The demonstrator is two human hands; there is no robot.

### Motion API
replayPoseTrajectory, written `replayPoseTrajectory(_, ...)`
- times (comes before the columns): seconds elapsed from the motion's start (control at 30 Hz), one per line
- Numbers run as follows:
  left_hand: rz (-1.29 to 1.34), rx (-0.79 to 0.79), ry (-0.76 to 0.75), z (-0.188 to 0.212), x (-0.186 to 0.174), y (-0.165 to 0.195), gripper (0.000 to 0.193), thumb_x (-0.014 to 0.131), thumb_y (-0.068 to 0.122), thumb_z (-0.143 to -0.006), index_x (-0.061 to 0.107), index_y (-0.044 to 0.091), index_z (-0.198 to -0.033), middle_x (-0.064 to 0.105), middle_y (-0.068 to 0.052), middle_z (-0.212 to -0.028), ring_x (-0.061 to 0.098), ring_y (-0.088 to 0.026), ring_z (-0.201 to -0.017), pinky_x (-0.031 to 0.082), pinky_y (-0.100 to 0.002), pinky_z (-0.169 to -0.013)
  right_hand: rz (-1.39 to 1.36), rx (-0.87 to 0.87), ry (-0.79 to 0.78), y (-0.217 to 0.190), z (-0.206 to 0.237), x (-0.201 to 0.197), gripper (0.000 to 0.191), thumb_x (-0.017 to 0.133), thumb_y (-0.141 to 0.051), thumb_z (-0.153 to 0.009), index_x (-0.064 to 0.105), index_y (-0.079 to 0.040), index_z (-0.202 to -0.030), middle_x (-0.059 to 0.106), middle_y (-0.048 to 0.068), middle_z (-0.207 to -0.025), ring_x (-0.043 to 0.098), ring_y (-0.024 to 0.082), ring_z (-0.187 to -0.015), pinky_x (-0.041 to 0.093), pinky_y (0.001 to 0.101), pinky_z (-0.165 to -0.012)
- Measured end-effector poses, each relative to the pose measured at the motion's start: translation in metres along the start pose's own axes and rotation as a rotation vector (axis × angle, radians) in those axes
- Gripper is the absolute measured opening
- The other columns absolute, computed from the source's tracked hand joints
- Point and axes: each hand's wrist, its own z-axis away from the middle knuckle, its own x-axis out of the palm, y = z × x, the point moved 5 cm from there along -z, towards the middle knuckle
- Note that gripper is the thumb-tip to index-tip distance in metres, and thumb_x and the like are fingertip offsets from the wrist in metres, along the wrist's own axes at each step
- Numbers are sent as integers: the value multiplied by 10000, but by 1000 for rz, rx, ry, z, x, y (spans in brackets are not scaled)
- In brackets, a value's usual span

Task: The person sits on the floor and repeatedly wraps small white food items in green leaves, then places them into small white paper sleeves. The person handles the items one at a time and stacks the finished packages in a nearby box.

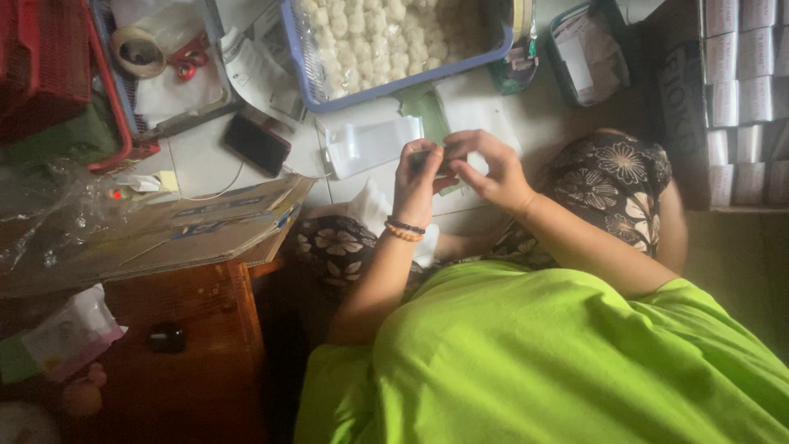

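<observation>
Pinching a small dark flat item (433, 159) between them, the left hand (417, 182) and right hand (491, 174) meet above the floral-patterned lap; both sets of fingers (460, 146) are closed on it, though what it is cannot be made out. Just beyond the fingers lies a white folded plastic sheet (371, 145) on the pale floor (197, 156). To their left rests a black rectangular phone (256, 143). Farther beyond stands a blue plastic basket (394, 80) filled with small white round pieces (378, 37).
</observation>
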Motion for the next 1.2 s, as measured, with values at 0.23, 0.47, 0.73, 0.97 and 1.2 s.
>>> replayPoseTrajectory(0.23,-277,189,69,-4,13,-24,280,668,115,-978,497,83,-1197,684,-96,-950,683,-155,-693,574,-263,-554,-477,409,207,51,5,19,331,530,-214,-1087,539,-28,-1361,639,102,-1311,598,199,-1205,498,342,-1022)
replayPoseTrajectory(0.47,-406,232,96,-14,1,-39,286,698,132,-973,503,83,-1177,670,-66,-951,666,-116,-687,544,-236,-522,-566,510,276,76,5,21,343,519,-297,-1078,577,-61,-1320,668,88,-1205,628,186,-1120,526,329,-962)
replayPoseTrajectory(0.73,-346,151,114,-22,-16,-49,282,706,159,-972,497,80,-1145,656,-43,-867,623,-95,-612,527,-248,-520,-244,437,489,132,-4,-34,294,615,-286,-1049,641,-48,-1220,673,75,-1145,625,164,-996,521,285,-866)
replayPoseTrajectory(0.97,-310,110,109,-20,-22,-48,295,704,163,-980,487,63,-1153,638,-46,-788,606,-95,-607,510,-243,-536,583,576,496,190,-52,-108,203,747,-189,-997,723,-30,-1121,613,190,-1079,597,234,-949,476,349,-867)
replayPoseTrajectory(1.2,-383,90,109,-22,-28,-50,284,701,179,-988,491,61,-1139,644,-43,-784,611,-99,-600,514,-242,-539,-172,639,575,190,-45,-96,134,703,-125,-994,699,9,-992,684,-7,-823,611,81,-729,486,229,-643)
